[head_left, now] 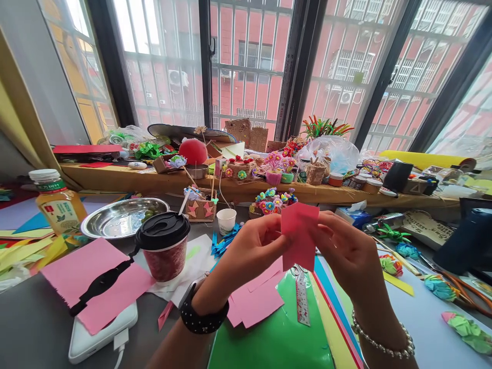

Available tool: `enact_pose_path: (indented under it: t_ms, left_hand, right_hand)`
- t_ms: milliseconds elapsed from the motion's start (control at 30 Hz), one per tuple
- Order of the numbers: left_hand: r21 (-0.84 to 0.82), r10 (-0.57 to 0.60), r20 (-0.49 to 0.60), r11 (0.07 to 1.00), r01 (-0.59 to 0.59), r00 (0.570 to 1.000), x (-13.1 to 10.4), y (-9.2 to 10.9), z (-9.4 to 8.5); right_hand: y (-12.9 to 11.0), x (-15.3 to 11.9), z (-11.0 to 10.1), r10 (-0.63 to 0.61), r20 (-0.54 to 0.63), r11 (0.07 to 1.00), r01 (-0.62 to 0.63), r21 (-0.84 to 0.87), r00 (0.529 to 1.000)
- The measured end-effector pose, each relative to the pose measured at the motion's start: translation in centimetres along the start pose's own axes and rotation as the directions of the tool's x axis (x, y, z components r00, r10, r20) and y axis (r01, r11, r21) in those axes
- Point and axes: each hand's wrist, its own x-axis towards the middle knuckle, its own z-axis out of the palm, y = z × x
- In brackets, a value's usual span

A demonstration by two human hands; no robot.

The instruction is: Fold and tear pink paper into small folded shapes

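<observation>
Both hands hold up a small rectangle of pink paper (300, 238) in front of me. My left hand (255, 241) pinches its left side, thumb toward me. My right hand (344, 246) grips the right side the same way; some fingertips are hidden behind the sheet. Under the hands, several pink paper pieces (259, 302) lie on a glossy green folder (269, 343). A small ruler (302, 302) rests on the folder, with scissors (298, 269) partly covered at its upper end.
A dark red lidded cup (165, 256) stands left of my hands, near a white power bank (103, 333) under pink paper (111, 287). Farther back are a steel dish (111, 225), a juice bottle (57, 202) and a white paper cup (226, 221). Folded paper flowers (440, 287) lie right.
</observation>
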Motion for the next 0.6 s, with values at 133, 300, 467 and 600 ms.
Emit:
enact_pose_path:
  t_ms: [133, 300, 467, 600]
  left_hand:
    - [0.151, 0.069, -0.112, 0.987, -0.052, 0.991, 0.0, -0.5, 0.4]
    - [0.305, 0.086, -0.147, 0.952, -0.037, 0.985, -0.2, -0.4, 1.0]
    - [0.372, 0.125, -0.198, 0.927, -0.044, 0.972, -0.3, -0.2, 1.3]
    - [0.318, 0.146, -0.24, 0.946, -0.065, 0.96, -0.2, -0.4, 1.3]
  right_hand:
    - [-0.1, -0.2, 0.1, -0.034, -0.006, 0.99, 0.033, -0.137, 0.999]
    - [0.1, -0.6, 0.7, -0.049, -0.258, 0.949, -0.035, -0.312, 0.965]
    - [0.2, -0.6, 1.4, -0.248, -0.3, 0.906, 0.111, -0.409, 0.921]
    - [0.3, -0.5, 1.6, -0.427, -0.257, 0.821, 0.253, -0.512, 0.867]
